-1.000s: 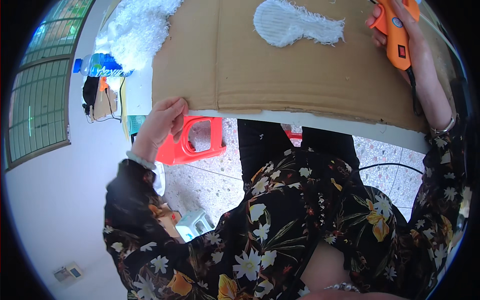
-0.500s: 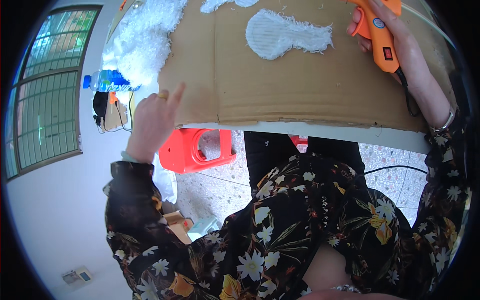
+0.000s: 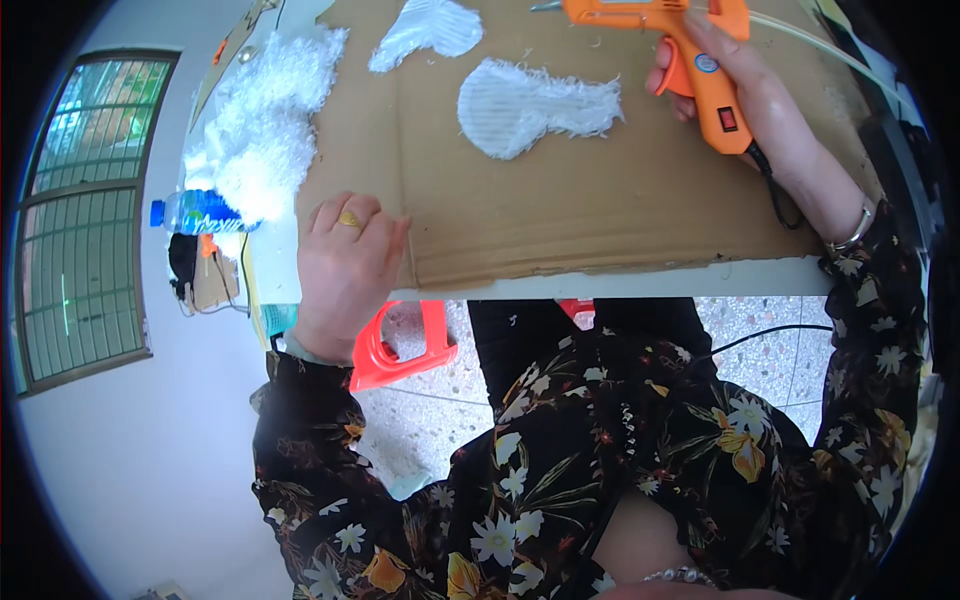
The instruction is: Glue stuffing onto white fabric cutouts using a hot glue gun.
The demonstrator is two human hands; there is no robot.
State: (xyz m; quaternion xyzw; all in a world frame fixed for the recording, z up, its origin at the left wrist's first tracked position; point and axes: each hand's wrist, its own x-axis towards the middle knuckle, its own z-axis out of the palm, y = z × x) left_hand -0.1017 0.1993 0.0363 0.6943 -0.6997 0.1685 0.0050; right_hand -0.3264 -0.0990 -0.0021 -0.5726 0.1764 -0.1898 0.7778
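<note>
My right hand (image 3: 745, 95) is wrapped round the handle of an orange hot glue gun (image 3: 708, 85), fingers by its trigger. The gun's metal nozzle points left, and a translucent glue stick runs out of its back. My left hand (image 3: 350, 265), with a gold ring, is at the front edge of the cardboard (image 3: 560, 215), fingers curled in with nothing visible in them. Between the hands lies a fluffy white fabric piece (image 3: 535, 108), wide on the left and narrower on the right with frayed edges. A second white piece (image 3: 428, 32) lies farther back.
A heap of white fluffy material (image 3: 265, 130) lies at the left of the table, beside a bottle with a blue cap and label (image 3: 205, 212). The gun's black cord (image 3: 785, 200) loops by my right wrist. Below the table edge stands a red plastic stool (image 3: 430, 345).
My left hand has come right and down to the cardboard's front edge, and its outstretched index finger has curled in. The glue gun has shifted left in view, as has the whole scene.
</note>
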